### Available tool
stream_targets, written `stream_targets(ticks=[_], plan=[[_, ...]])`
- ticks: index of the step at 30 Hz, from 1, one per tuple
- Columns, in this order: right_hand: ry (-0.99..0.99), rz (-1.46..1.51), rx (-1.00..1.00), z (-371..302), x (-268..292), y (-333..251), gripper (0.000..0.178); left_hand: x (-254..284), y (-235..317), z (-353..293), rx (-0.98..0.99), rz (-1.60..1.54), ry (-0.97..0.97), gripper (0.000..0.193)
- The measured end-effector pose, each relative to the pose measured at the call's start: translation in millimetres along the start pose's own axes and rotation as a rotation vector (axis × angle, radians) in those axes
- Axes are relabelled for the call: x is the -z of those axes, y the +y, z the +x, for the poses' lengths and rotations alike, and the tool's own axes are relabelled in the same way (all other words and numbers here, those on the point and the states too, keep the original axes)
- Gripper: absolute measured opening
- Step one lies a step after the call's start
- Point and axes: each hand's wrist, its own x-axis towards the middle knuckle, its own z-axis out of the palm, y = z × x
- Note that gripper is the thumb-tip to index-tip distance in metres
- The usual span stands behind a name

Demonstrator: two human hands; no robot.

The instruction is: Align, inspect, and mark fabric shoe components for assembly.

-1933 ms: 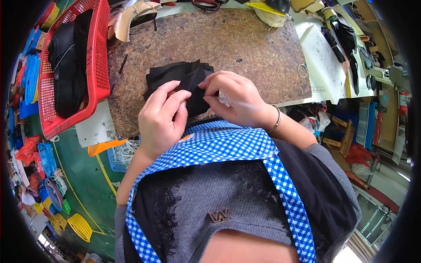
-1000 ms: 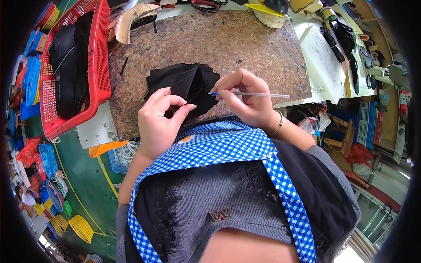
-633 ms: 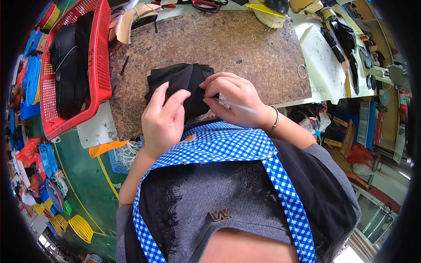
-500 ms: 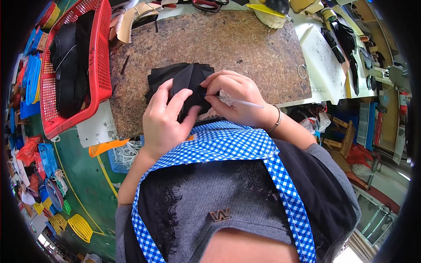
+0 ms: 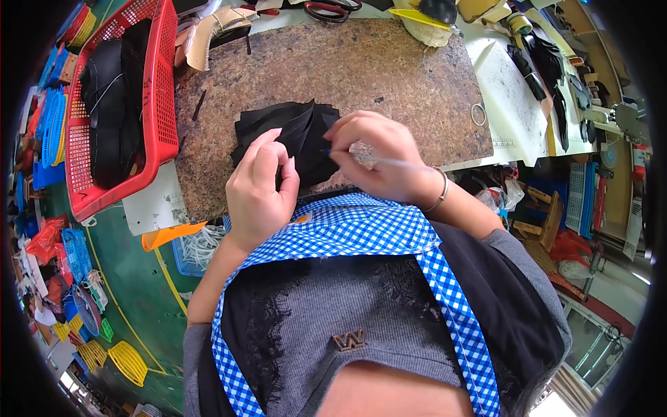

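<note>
A loose stack of thin black pieces (image 5: pixel 274 119), cloth or leather, lies fanned on the mottled brown board in front of me. My left hand (image 5: pixel 260 187) is at the stack's near left side, its thumb and curled fingers closed at the edge of the black pieces. The fingers partly hide that grip. To the right of the stack, my right hand (image 5: pixel 379 153) pinches a slim, clear pen (image 5: pixel 399 164), its dark bluish tip pointing left at the black pieces. A crinkled clear bit shows by the right palm; what it is I cannot tell.
A red plastic basket (image 5: pixel 163 104) with black pieces stands at the left. Scissors (image 5: pixel 332 10) and a yellow-rimmed item (image 5: pixel 420 19) lie beyond the brown board (image 5: pixel 389 62). A ring (image 5: pixel 478 115) rests near its right edge. White paper and black strips are farther right.
My left hand has drawn in slightly, its fingers curling from a spread pose over the stack. The raised top piece has shifted and settled. The right hand has moved a little off the stack.
</note>
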Motion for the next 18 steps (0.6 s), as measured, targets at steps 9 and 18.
stream_targets(ticks=[9, 18], plan=[[-0.079, -0.196, 0.064, 3, -4, 2, 0.018, 8, 16, 6, 0.023, 0.064, -0.110, 0.022], [0.167, 0.225, -0.060, -2, 3, 0, 0.005, 3, 3, 2, 0.011, -0.006, -0.075, 0.023]])
